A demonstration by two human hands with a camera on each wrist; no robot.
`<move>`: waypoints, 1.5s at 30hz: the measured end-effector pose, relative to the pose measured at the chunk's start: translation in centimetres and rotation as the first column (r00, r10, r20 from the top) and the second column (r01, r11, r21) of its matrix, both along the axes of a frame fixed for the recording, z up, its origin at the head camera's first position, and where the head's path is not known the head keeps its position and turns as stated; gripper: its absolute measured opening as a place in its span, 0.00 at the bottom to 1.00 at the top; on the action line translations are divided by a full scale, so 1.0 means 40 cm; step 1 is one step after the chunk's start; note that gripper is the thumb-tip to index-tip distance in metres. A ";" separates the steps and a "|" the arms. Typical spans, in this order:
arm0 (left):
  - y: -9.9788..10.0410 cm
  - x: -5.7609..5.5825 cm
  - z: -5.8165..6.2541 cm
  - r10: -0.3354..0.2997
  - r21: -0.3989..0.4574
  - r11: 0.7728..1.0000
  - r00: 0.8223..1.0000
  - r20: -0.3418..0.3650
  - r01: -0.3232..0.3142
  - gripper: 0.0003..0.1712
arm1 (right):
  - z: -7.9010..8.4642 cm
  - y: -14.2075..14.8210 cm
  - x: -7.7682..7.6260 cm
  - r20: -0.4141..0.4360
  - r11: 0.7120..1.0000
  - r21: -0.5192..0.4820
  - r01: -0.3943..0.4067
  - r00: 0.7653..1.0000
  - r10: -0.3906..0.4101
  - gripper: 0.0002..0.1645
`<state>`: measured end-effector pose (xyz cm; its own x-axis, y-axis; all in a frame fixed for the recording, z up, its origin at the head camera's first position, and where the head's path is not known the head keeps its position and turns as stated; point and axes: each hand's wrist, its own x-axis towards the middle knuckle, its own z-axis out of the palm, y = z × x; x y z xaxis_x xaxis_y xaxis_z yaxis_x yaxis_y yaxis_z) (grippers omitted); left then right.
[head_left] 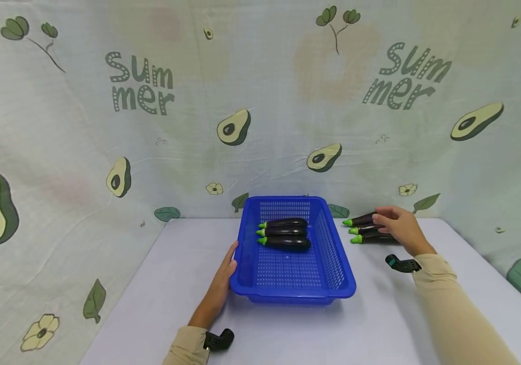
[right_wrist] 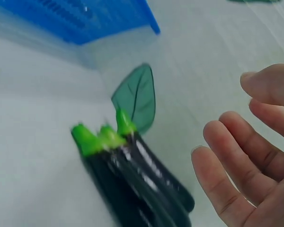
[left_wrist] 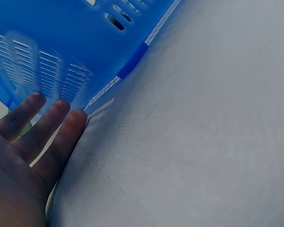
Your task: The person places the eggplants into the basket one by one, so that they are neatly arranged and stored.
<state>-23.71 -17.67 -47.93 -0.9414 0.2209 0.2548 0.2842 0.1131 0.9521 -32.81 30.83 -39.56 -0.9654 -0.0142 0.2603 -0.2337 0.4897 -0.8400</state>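
Observation:
A blue plastic basket with slotted walls stands at the middle of the table. Inside it, toward the back, three dark purple eggplants lie side by side, green stem ends to the left. My left hand rests along the basket's left side; its straight fingertips meet the slotted wall in the left wrist view. To the right of the basket lie three more eggplants, grouped closely. Over their right ends hovers my right hand, fingers spread and loosely bent. The right wrist view shows nothing between thumb and fingers.
A white cloth covers the table. Right behind it hangs a pale curtain printed with avocados, leaves and lettering. A black band is on the right wrist, another band on the left.

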 end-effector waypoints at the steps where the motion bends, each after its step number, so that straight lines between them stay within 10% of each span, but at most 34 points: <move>1: -0.001 0.000 0.000 0.005 -0.003 1.000 1.000 0.000 -0.005 0.32 | -0.005 0.013 0.000 -0.001 1.000 0.003 0.013 1.000 -0.013 0.33; 31: -0.013 0.003 -0.006 0.005 -0.008 1.000 1.000 0.019 -0.005 0.32 | -0.131 0.189 -0.029 0.065 0.965 0.117 0.236 0.967 -0.245 0.38; 45: 0.000 -0.001 0.001 -0.002 -0.008 1.000 1.000 0.015 0.002 0.31 | -0.158 0.205 -0.044 0.109 0.941 0.332 0.069 0.988 -0.110 0.47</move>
